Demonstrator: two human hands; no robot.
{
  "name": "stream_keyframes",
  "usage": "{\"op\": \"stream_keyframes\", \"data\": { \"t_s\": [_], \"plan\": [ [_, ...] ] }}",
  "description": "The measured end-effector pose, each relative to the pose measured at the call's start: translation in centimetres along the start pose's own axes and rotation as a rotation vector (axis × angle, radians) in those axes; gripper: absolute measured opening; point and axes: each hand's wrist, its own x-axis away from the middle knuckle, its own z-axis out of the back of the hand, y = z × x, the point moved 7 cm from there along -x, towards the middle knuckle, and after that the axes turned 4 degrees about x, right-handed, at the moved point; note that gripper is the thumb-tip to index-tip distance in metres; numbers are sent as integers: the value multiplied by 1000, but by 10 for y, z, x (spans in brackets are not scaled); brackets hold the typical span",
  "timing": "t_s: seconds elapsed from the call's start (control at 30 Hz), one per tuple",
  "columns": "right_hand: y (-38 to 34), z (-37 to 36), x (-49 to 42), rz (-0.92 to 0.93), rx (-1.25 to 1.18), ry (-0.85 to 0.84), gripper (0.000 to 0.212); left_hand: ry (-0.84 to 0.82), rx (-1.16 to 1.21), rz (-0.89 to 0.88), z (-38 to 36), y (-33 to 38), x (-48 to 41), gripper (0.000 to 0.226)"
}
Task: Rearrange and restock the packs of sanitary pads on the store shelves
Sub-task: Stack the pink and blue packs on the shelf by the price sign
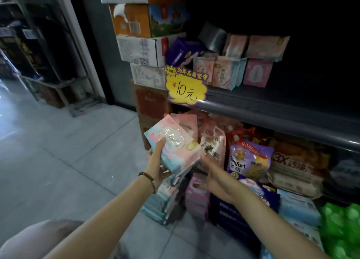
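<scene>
Pack (173, 143): pink and pale blue, held tilted in the air in front of the lower shelf, below the price sign; silver print on its face too blurred to read.
Left grip (155, 157): closed round the pack's left end, thumb on the face, fingers hidden behind; bead bracelet (148, 178) on the wrist.
Right grip (214, 177): holding nothing, fingers spread and loose, tips at the pack's lower right corner; contact not clear.
Step in hand: probably carrying the pack up to the upper shelf (253, 102) to restock it.
Doing it well: bring the free grip under the lower edge for support, turn the face outward, and stand it upright just beside the matching pink packs (224, 73) without knocking over the leaning ones.
Risk: soft, slippery wrap, so likely to slide from a one-sided hold.
Floor stock: blue packs (157, 206) and pink packs (196, 196) stacked below the grips, likely next to go up.
Sign (187, 87): yellow and purple, hung on the shelf edge, reads "¥10元" and "36年品质坚守".
Purple bag (247, 159): "Comfort", tagged "9.9元".
Beige pack (296, 165): "3X", the rest unclear.
Boxes (140, 50): stacked left of the shelf, print unreadable.
</scene>
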Motion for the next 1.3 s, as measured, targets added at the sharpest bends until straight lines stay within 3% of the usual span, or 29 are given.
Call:
{"op": "stream_keyframes", "data": {
  "t_s": [0.07, 0.13, 0.2, 0.37, 0.47, 0.57, 0.67, 0.73, 0.97, 1.17, 1.3],
  "plan": [
    [21, -17, -9, -4, -60, 32, 99, 19, -51, 12, 13, -12, 2, 95],
    [36, -29, -17, -17, -118, 86, 67, 48, -129, 37, 27, -23, 6, 91],
    [48, -36, -22, -40, -145, 116, 50, 47, -190, 98, 41, -31, 8, 88],
    [93, -37, -40, -159, -142, 131, 58, 53, -273, 268, 100, -40, 5, 61],
    [134, -40, -51, -258, -55, 151, 56, 57, -248, 383, 135, -50, 5, 70],
    [178, -51, -63, -379, -25, 138, 69, 100, -280, 465, 173, -65, -2, 83],
    [215, -61, -77, -472, -36, 127, 27, 164, -200, 503, 210, -84, -15, 74],
    [238, -64, -88, -520, -80, 154, 13, 191, -151, 523, 231, -100, -28, 72],
    [308, -68, -126, -669, -286, 235, 18, 275, -224, 582, 295, -143, -69, 60],
    [353, -54, -149, -750, -256, 256, 14, 259, -356, 643, 318, -170, -105, 44],
    [380, -47, -157, -752, -100, 241, 29, 331, -364, 586, 328, -182, -128, 57]
  ]
}}
